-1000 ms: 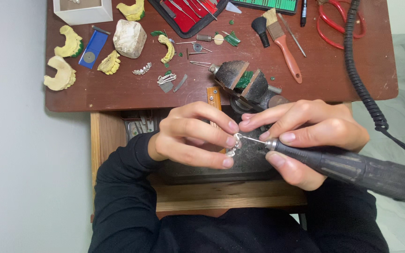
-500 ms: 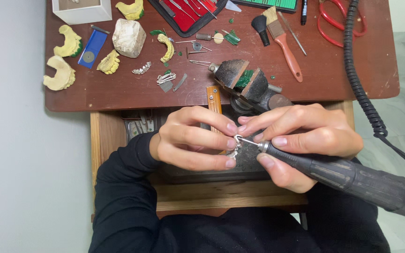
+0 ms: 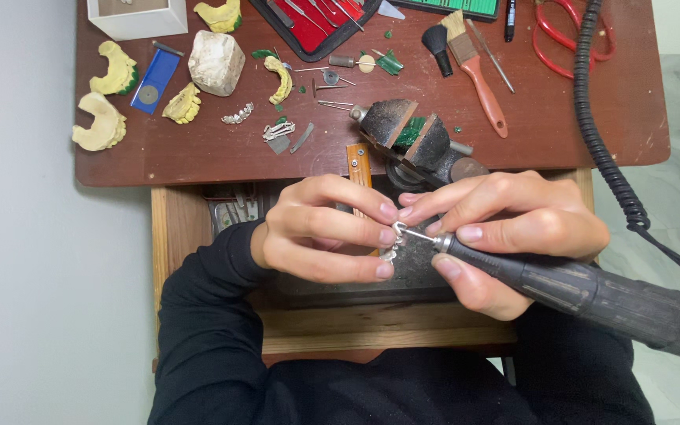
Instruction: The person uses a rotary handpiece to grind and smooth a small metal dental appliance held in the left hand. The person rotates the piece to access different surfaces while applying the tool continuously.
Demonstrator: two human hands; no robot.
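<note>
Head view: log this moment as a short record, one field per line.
left hand: the left hand pinches a small silvery metal piece at its fingertips
right hand: the right hand grips a dark rotary handpiece, its tip at the metal piece
cable: a black coiled cord runs across the desk's right side
desk: brown desk with yellow dental casts, a small vise, an orange-handled brush
clothing: black sleeves
</note>
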